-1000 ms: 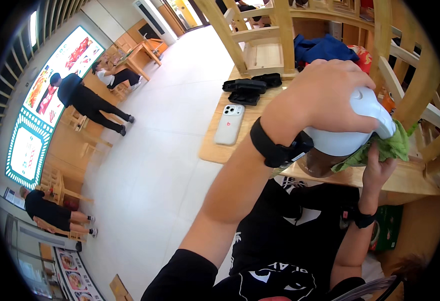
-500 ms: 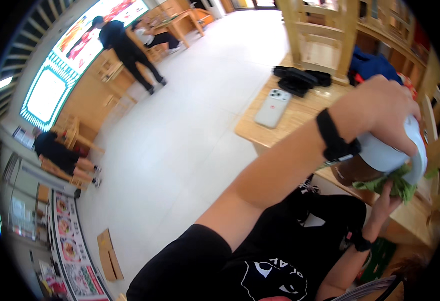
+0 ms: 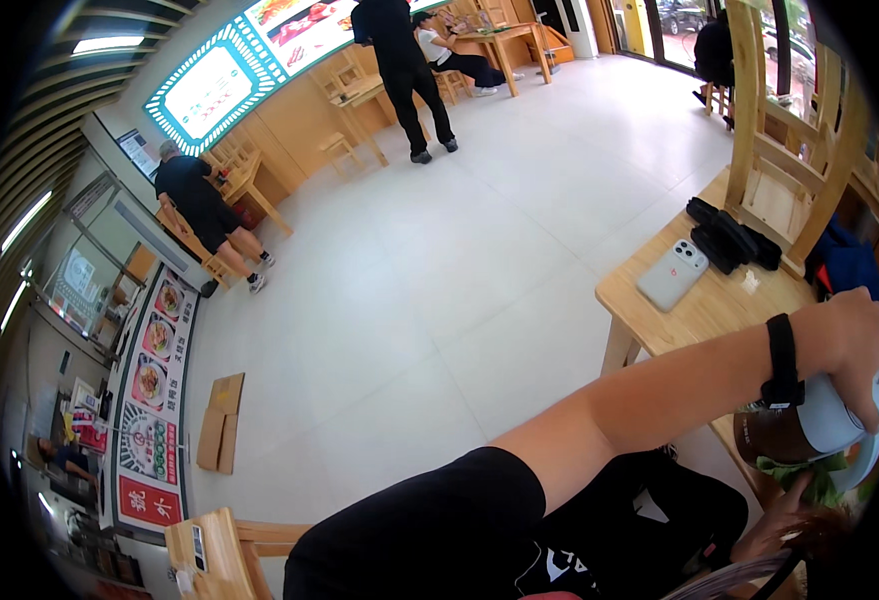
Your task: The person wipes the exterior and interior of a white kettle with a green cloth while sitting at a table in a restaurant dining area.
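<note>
One broad pale floor [image 3: 429, 300] takes up most of the view, with the light wooden surface [image 3: 719, 315] at its right side and a wooden chair [image 3: 747, 120] standing up on that surface. Dark blue fabric [image 3: 847, 265] shows behind the left hand, near the chair. Next in size comes the brown-and-white vessel [image 3: 827, 415], held at the near side of the surface, close to the right rim of the view; whether its underside touches the wood cannot be told. As for progress, the vessel is in both hands with a cloth against it, so the handling seems under way; how much of it is done or left does not show. The vessel lies tipped over, its brown, glossy-looking end to the left, a smooth pale band around the middle, and a white curved part, probably a handle, at the right. The left hand [image 3: 856, 345] is clasped over it from above, fingers bent down around the pale part. The right hand [image 3: 774, 520], partly hidden by hair, seems to pinch a crumpled green cloth [image 3: 811, 482] against the lower side. Smaller still, a cluster of black gear [image 3: 729, 240] lies just beside a pale phone [image 3: 672, 275].
</note>
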Motion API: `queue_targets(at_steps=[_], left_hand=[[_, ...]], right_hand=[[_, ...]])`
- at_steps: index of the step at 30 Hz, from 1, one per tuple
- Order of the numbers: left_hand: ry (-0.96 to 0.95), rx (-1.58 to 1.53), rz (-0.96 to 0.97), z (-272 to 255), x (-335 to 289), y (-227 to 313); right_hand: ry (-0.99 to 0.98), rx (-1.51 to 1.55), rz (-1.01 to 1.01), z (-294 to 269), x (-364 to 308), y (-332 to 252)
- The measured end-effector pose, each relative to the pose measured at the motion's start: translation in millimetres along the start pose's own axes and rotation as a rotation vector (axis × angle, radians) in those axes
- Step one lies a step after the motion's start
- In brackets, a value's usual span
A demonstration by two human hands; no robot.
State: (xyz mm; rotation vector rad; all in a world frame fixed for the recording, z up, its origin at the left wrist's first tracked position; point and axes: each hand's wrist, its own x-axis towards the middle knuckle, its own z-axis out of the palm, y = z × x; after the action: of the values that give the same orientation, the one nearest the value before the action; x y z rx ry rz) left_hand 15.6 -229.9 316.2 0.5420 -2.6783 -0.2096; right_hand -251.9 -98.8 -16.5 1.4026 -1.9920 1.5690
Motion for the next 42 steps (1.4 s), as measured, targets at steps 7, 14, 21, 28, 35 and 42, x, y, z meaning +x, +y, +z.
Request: queue_targets(at_steps=[7, 14, 21, 28, 35, 42], left_hand=[[0.954, -0.212, 0.387, 30, 7, -19], [1.4, -0.42, 0.534, -28, -95, 39], [1.593, -0.422, 0.608, -51, -160, 100], [1.297, -0.481, 0.648, -46, -168, 107], [0.947, -0.569, 0.528, -17, -151, 119], [0.664, -0.084, 0.326, -20, -98, 62]], right_hand=[[0.024, 0.083, 0.058, 15, -3, -15], [0.115, 0.234, 0.228, 16, -3, -25], [0.09, 0.384, 0.25, 15, -15, -68], [0.094, 0.483, 0.163, 5, -14, -111], [0.004, 0.67, 0.238, 4, -15, -145], [0.012, 0.771, 0.148, -4, 2, -173]])
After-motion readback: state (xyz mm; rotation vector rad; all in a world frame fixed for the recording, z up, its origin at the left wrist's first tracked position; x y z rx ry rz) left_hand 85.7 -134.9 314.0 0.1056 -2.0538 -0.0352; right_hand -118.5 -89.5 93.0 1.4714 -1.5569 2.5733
